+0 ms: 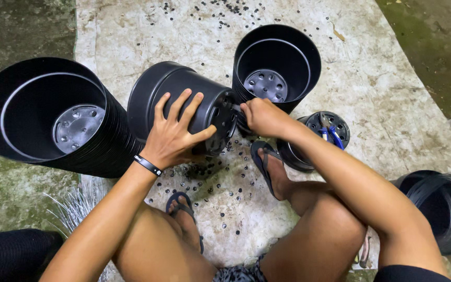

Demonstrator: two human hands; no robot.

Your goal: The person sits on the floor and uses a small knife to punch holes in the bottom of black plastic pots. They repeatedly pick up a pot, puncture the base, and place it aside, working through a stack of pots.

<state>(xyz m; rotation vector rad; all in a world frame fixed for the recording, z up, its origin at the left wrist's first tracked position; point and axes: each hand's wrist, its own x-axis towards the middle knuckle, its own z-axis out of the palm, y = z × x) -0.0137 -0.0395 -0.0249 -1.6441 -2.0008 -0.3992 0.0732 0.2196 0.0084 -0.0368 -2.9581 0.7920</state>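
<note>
at the centre of the frame the left hand [176, 133] lies spread over the side of a black plastic pot [184, 102] tipped on its side, fingers wide, gripping it. the right hand [262, 116], just right of centre, is closed around a small tool pressed to the pot's holed base; the tool itself is mostly hidden. stacks of black pots stand at the left [53, 117] and upper centre [277, 65]. small black discs [220, 188] litter the mat [371, 78] below the pot.
</note>
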